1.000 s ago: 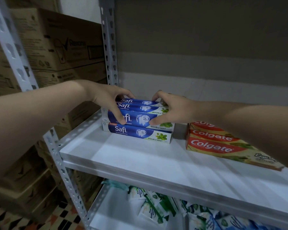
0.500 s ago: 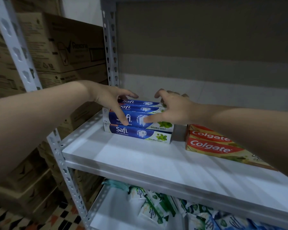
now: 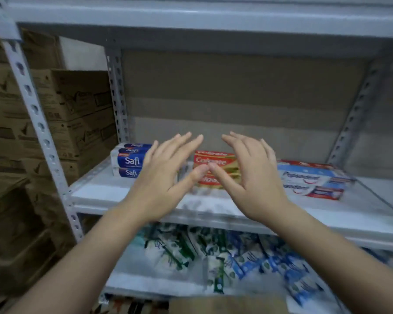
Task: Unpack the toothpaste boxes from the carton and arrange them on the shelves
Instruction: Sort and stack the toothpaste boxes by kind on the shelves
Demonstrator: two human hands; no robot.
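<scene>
Hands hang free in front of the shelf: the left hand (image 3: 166, 175) and the right hand (image 3: 247, 175) are both spread, fingers straight, thumbs almost touching tip to tip, and neither holds anything. By my reading the step in hand is the gap between one placement and the next, with three stacks already set down and no box in either hand.

The blue toothpaste boxes (image 3: 129, 160) sit in a neat stack at the left end of the white shelf (image 3: 361, 218), close to the back left post (image 3: 117, 98); the left hand covers their right ends. The red toothpaste boxes (image 3: 216, 160) are stacked near the middle, just beside the blue ones, partly hidden behind both thumbs. The red-and-blue toothpaste boxes (image 3: 313, 180) lie toward the right, apart from the red stack, turned slightly askew to the front edge. All are long flat cardboard boxes lying on their broad faces, printed sides forward; the picture is blurred, so finer print is unreadable.

The next move probably calls for reaching down to the carton (image 3: 227, 304), whose brown edge shows at the bottom of the view, for more boxes. Bare shelf remains along the front edge and at the right end. Packets (image 3: 213, 257) crowd the shelf below.
</scene>
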